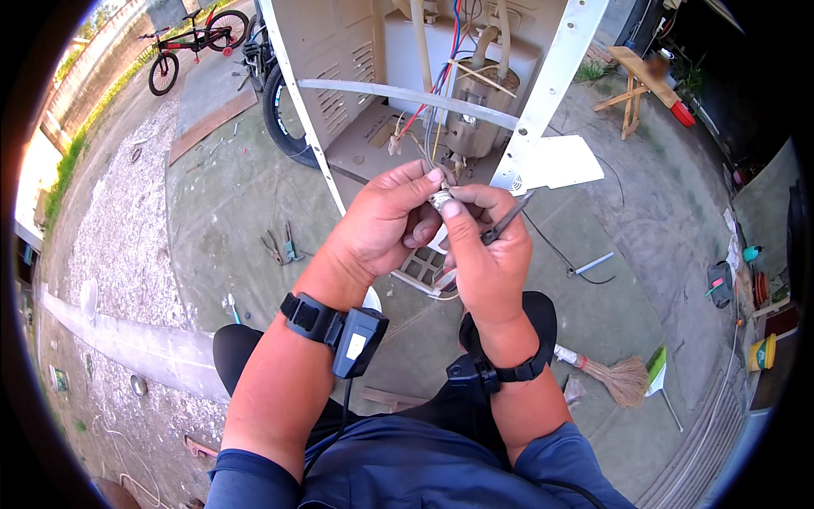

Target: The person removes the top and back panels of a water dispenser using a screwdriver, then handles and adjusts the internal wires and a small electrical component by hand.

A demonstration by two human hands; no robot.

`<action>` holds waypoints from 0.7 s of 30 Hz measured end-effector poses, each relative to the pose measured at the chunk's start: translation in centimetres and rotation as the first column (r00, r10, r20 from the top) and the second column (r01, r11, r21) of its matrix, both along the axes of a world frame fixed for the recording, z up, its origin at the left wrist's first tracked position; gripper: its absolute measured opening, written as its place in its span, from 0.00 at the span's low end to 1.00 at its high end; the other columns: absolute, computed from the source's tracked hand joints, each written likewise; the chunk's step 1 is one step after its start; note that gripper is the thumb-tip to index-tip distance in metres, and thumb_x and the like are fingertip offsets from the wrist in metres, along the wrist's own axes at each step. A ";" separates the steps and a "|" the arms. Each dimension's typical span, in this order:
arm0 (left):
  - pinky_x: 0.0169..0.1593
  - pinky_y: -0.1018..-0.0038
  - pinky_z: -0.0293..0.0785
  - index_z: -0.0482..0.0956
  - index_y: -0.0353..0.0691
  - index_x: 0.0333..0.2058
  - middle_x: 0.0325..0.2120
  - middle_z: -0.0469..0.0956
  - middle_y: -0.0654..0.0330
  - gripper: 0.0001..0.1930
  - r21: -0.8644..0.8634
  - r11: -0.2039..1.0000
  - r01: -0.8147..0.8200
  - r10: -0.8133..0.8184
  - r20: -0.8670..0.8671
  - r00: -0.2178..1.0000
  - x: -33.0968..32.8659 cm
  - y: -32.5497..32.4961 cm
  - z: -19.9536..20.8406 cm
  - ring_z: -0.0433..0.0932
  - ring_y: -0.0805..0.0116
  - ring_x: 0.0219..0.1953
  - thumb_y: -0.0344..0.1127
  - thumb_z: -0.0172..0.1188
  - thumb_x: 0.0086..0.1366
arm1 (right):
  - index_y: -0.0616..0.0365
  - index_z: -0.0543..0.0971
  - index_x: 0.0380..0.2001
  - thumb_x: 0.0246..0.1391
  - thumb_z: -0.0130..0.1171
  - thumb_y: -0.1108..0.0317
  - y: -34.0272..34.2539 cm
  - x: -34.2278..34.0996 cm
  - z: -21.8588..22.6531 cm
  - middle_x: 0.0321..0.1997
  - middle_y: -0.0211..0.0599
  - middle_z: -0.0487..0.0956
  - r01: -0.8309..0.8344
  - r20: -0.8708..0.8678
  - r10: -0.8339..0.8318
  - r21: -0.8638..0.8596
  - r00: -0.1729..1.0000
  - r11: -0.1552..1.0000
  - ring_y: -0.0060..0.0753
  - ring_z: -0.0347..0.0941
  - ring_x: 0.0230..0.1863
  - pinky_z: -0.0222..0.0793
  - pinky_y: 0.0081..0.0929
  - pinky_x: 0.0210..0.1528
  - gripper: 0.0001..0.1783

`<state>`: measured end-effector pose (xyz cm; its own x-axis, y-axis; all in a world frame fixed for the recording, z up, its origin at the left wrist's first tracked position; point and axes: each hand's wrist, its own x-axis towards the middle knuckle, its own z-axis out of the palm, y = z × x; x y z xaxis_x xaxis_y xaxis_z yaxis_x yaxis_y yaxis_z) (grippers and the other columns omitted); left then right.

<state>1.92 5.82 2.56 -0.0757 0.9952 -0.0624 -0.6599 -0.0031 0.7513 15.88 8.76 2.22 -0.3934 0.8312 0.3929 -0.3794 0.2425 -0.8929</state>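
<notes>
Both hands meet in front of an opened white appliance cabinet (333,127). My left hand (386,216) is closed, thumb and fingers pinching wires at a small whitish wire connector (440,199). My right hand (483,250) grips the same connector from the other side with thumb and forefinger. A slim dark pointed tool (511,217) is also tucked in my right hand, its tip toward the upper right. Red, blue and grey wires (437,93) run down from inside the cabinet to the connector. Behind them sits a metal cylindrical motor (475,110). My fingers partly hide the connector.
A grey strap (407,97) crosses the cabinet opening. Pliers (273,246) and another hand tool (291,243) lie on the ground mat at left. At right are a white sheet (560,163), a straw broom (615,379) and a wooden stool (640,81). A bicycle (199,41) stands far left.
</notes>
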 end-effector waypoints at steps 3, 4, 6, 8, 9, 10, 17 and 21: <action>0.19 0.82 0.58 0.74 0.40 0.36 0.23 0.72 0.65 0.09 0.004 1.000 0.006 -0.006 -0.007 1.000 -0.1 -0.1 0.0 0.63 0.80 0.16 0.39 0.54 0.72 | 0.60 0.74 0.44 0.64 0.58 0.70 0.4 0.5 -0.2 0.28 0.32 0.81 -0.030 0.022 0.032 -0.103 0.999 0.994 0.18 0.78 0.27 0.65 0.14 0.24 0.08; 0.19 0.83 0.58 0.74 0.40 0.36 0.23 0.72 0.65 0.09 0.001 1.000 0.004 -0.004 -0.008 1.000 0.0 -0.1 0.1 0.63 0.80 0.16 0.39 0.54 0.72 | 0.60 0.74 0.43 0.65 0.57 0.69 0.5 0.5 -0.4 0.28 0.32 0.81 -0.027 0.037 0.031 -0.113 0.999 0.993 0.18 0.78 0.28 0.65 0.14 0.23 0.08; 0.19 0.83 0.58 0.74 0.41 0.36 0.23 0.73 0.66 0.09 -0.006 1.000 -0.001 0.001 -0.008 1.000 0.1 -0.1 0.2 0.63 0.80 0.15 0.39 0.54 0.72 | 0.60 0.74 0.43 0.65 0.57 0.68 0.2 0.5 0.1 0.28 0.32 0.81 -0.039 0.008 0.040 -0.092 0.999 0.995 0.18 0.78 0.27 0.65 0.14 0.23 0.08; 0.19 0.83 0.58 0.74 0.41 0.36 0.23 0.73 0.66 0.09 0.013 1.000 0.009 -0.009 -0.007 1.000 0.0 0.0 0.0 0.63 0.80 0.15 0.39 0.54 0.72 | 0.60 0.74 0.42 0.65 0.57 0.68 0.0 0.2 0.2 0.27 0.32 0.81 -0.011 0.009 0.011 -0.029 1.000 1.000 0.18 0.78 0.27 0.65 0.15 0.24 0.08; 0.19 0.83 0.58 0.74 0.41 0.36 0.23 0.73 0.66 0.08 0.023 1.000 0.015 -0.015 -0.007 1.000 0.0 0.0 -0.1 0.63 0.80 0.15 0.39 0.54 0.72 | 0.61 0.74 0.42 0.65 0.57 0.68 0.0 -0.1 0.2 0.27 0.32 0.81 0.024 0.021 -0.024 0.024 0.999 0.999 0.19 0.78 0.27 0.66 0.15 0.24 0.08; 0.19 0.83 0.58 0.74 0.41 0.36 0.22 0.73 0.66 0.08 0.019 1.000 0.012 -0.012 -0.012 1.000 0.0 0.1 -0.2 0.63 0.80 0.15 0.39 0.54 0.72 | 0.61 0.74 0.42 0.65 0.57 0.68 0.0 -0.2 0.2 0.27 0.33 0.81 0.058 0.031 -0.060 0.078 0.998 0.995 0.19 0.78 0.27 0.67 0.16 0.25 0.08; 0.18 0.84 0.56 0.76 0.40 0.37 0.23 0.72 0.67 0.09 -0.001 1.000 -0.005 0.005 -0.015 1.000 0.1 -0.1 0.1 0.65 0.81 0.16 0.38 0.54 0.72 | 0.64 0.72 0.41 0.62 0.59 0.74 0.1 0.7 0.7 0.28 0.35 0.80 -0.033 0.038 0.039 -0.151 0.999 0.988 0.22 0.79 0.29 0.74 0.19 0.32 0.08; 0.18 0.84 0.57 0.75 0.39 0.38 0.22 0.73 0.65 0.09 0.003 1.000 -0.003 0.003 -0.011 1.000 0.3 0.1 0.1 0.64 0.81 0.15 0.38 0.54 0.72 | 0.64 0.72 0.42 0.61 0.59 0.76 -0.1 0.3 0.6 0.30 0.35 0.80 0.002 0.030 -0.001 -0.039 1.000 0.999 0.21 0.79 0.30 0.73 0.20 0.33 0.08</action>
<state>2.19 5.87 2.71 -0.0792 0.9951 -0.0586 -0.6518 -0.0072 0.7583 16.14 8.69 2.82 -0.4037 0.8462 0.3478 -0.3517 0.2074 -0.9128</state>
